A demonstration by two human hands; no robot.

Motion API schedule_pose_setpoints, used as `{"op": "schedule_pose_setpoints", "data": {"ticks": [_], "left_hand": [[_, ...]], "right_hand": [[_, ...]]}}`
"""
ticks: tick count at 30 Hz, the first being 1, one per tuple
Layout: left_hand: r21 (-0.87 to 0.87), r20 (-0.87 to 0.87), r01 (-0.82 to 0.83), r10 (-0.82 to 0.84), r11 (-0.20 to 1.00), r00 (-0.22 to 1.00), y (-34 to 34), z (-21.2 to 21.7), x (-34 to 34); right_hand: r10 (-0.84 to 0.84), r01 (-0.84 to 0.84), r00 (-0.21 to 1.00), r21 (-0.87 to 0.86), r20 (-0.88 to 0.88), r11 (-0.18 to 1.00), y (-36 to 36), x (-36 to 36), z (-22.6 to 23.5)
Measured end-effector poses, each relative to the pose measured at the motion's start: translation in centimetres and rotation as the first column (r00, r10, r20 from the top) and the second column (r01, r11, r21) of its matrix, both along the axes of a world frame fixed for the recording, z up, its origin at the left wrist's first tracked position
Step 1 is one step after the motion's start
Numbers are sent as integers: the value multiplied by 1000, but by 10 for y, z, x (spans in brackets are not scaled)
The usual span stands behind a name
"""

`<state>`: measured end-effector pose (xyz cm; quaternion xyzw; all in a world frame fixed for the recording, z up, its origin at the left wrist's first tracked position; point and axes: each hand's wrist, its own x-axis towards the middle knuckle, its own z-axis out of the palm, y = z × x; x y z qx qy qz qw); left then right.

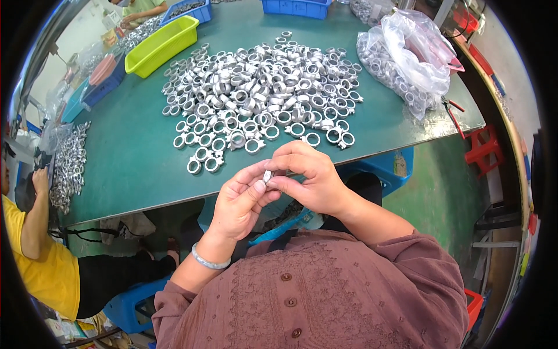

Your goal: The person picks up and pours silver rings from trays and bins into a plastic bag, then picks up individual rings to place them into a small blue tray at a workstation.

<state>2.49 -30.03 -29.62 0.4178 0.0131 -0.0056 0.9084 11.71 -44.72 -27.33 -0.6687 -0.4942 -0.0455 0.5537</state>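
Note:
Between my two hands, just in front of the table's near edge, is a small silver metal part (267, 176), seen edge-on. My left hand (241, 200) pinches it between thumb and fingers from the left. From the right, the thumb and fingers of my right hand (308, 177) close on the same part. Fingers cover much of it, so its full shape is hidden. Beyond my hands a wide heap of silver metal ring clamps (261, 87) with small lugs lies on the green table (133, 168). Several loose rings lie along the heap's near side.
A yellow-green bin (163, 46) stands at the far left, and a blue bin (296, 7) at the back. Clear plastic bags of rings (401, 64) and red-handled pliers (454, 116) are at the right. A person in yellow (40, 250) sits left, by another pile (71, 168).

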Motion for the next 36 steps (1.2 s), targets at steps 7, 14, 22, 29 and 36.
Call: {"op": "schedule_pose_setpoints", "data": {"ticks": [7,14,22,29,36], "left_hand": [[-5,-2,-18,18,1000,1000,0,-3,-1],[124,14,-179,179,976,984,-4,1,-1],[259,152,-281,248,924,957,-6,6,-5],[238,159,-281,249,929,956,-8,7,-7],[261,150,-278,246,924,958,-6,6,-7]], "right_hand": [[2,-2,1000,-1,-10,1000,0,0,-1],[-3,3,997,5,-71,1000,-1,-2,0],[111,-105,883,39,-456,994,-3,-3,-6],[241,-186,710,153,-662,970,-2,-3,-3],[226,-174,805,146,-549,974,-3,-1,-6]]}}
